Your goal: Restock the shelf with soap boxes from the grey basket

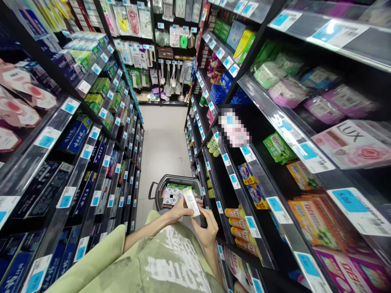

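Note:
I stand in a narrow shop aisle and hold a small white box [191, 201] low in front of me. My left hand [179, 211] grips the box from the left side, fingers wrapped around it. My right hand [207, 228] closes on its lower right end. Just beyond the hands, on the floor, sits a dark grey shopping basket [161, 187] filled with several similar white and green boxes [172, 195].
Dark shelving with blue price tags lines both sides: boxed goods on the left shelves [70, 134], soap packs and tubes on the right shelves [275, 162]. A pale floor strip [163, 142] runs to a back wall rack [171, 73] of hanging utensils.

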`<state>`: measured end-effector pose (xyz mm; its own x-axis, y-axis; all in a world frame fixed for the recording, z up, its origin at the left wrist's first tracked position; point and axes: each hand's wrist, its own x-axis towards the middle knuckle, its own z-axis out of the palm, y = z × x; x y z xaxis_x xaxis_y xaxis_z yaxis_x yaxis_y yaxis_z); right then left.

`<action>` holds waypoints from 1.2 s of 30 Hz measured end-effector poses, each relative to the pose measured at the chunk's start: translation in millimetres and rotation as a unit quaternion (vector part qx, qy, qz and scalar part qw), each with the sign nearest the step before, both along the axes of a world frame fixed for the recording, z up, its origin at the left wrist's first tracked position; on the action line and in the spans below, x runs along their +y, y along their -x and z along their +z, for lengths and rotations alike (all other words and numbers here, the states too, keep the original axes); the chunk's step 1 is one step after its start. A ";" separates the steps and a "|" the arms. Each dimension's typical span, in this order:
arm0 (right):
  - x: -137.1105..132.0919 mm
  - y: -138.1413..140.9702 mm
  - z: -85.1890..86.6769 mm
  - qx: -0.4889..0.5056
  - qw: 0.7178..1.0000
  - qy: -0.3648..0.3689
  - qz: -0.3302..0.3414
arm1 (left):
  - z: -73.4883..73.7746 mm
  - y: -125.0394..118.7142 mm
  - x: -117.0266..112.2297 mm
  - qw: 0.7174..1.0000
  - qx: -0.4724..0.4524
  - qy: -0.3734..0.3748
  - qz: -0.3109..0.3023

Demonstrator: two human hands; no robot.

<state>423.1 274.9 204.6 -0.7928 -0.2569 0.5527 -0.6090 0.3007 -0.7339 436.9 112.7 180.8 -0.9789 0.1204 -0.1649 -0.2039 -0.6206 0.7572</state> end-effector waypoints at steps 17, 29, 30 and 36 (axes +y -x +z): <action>1.8 8.8 -21.5 -0.480 0.786 0.343 -0.184 | 10.0 15.9 -2.2 0.990 -0.130 0.020 0.050; 4.5 12.6 -25.3 -0.543 0.712 0.388 -0.218 | 8.5 14.5 1.5 0.988 -0.134 0.046 0.057; 4.7 12.3 -25.7 -0.543 0.712 0.388 -0.219 | 7.4 14.4 1.8 0.988 -0.134 0.047 0.055; 4.8 10.8 -28.0 -0.548 0.714 0.383 -0.207 | 3.7 14.8 1.7 0.988 -0.136 0.048 0.053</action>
